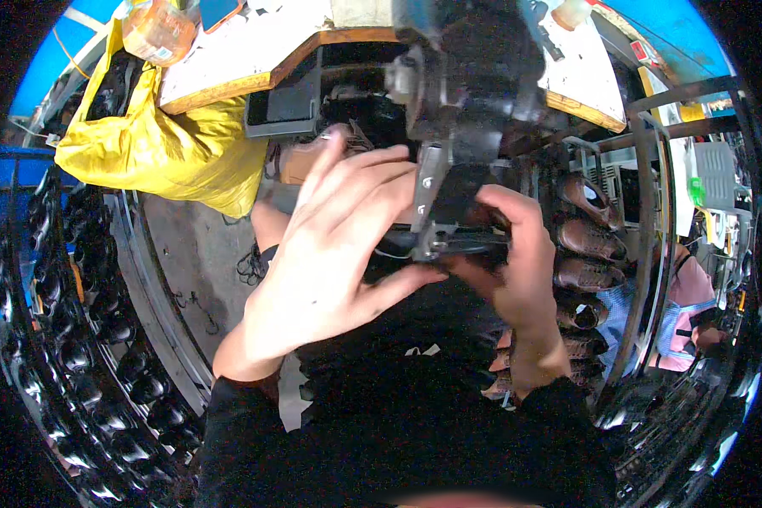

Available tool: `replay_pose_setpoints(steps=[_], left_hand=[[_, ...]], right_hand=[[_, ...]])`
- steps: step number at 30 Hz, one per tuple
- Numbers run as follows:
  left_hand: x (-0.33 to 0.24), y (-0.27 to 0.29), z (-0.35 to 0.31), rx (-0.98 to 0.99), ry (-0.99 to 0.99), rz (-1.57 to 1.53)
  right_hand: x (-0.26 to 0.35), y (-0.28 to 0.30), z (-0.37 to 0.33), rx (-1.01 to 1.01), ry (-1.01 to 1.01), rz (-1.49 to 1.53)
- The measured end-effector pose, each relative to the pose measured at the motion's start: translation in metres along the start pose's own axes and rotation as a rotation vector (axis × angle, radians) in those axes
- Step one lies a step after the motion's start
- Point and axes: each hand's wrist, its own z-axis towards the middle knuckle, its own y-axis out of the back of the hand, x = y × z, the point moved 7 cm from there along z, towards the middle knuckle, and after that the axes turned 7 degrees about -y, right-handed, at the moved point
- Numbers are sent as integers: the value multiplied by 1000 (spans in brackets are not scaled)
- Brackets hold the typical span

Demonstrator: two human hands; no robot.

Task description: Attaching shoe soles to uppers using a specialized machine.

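A dark machine head (474,93), blurred and much like a sewing machine, stands in front of me with a metal plate (429,190) on its near end. My left hand (330,233) is beside the plate, fingers stretched and apart, thumb reaching under its lower end. On the other side my right hand (523,262) curls its fingers and thumb about a dark piece (474,241) at the foot of the machine. That piece merges with the black clothing behind it, so its kind cannot be made out.
A white worktable (254,46) with a wooden edge surrounds the machine and bears a plastic jar (159,34). A yellow bag (186,152) hangs at its left. Brown shoes (591,240) line a rack at right; black shoes (76,356) fill racks at left. Another person (690,296) is farther right.
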Motion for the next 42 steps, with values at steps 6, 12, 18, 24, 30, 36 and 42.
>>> replay_pose_setpoints(steps=[6,12,18,24,30,36,42], left_hand=[[23,-17,-4,-56,161,-454],[33,-29,-26,-193,182,-609],[48,-63,-52,-339,216,-865],[44,-81,-56,-531,297,-1157],[45,-87,-64,-680,363,-1283],[52,-88,-76,-784,339,-1343],[61,-90,-92,-803,445,-1430]], right_hand=[[6,-2,3,69,-4,28],[-47,-24,-18,60,-192,249],[-145,-112,-72,283,-265,444],[-175,-60,-83,296,-403,710],[-176,39,-71,69,-352,258],[-128,107,-42,-126,-268,90],[-74,123,-23,-149,-264,-35]])
